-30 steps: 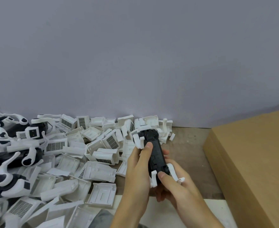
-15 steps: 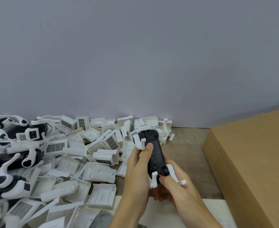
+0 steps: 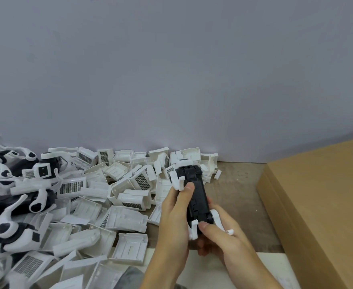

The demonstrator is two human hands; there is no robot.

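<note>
A plain grey-lilac wall point(image 3: 171, 69) fills the upper half of the view and meets a worn brown wooden tabletop point(image 3: 238, 195) along a line running from 9 to 3 o'clock.

Low in the view, towards 6 o'clock, both hands hold a black plastic body point(image 3: 197, 197) with white curved clips at its ends. It is lifted off the tabletop, far end pointing to 12 o'clock and near end to 6. The left hand point(image 3: 174, 217) wraps it from the 9 o'clock side, fingers curled beneath and thumb laid across the top just below the far white clip point(image 3: 176, 181). The right hand point(image 3: 223, 238) grips the near end from 4 o'clock, thumb pressed on the black end, fingers curled underneath.

From 7 to 11 o'clock of the hands a loose pile of white plastic shells point(image 3: 88, 205), many with dark grid panels, spreads over the tabletop up to the wall; the body's far end overlaps the pile's right edge in the view. At the far 9 o'clock edge lie black-and-white assembled pieces point(image 3: 15, 205) with curved white arms. One small white piece point(image 3: 217, 174) lies alone on bare wood at 1 o'clock of the body. A brown cardboard box point(image 3: 321, 205) fills the 3 to 5 o'clock side, well apart from the hands. A white sheet point(image 3: 202, 268) lies below the wrists at 6 o'clock
</note>
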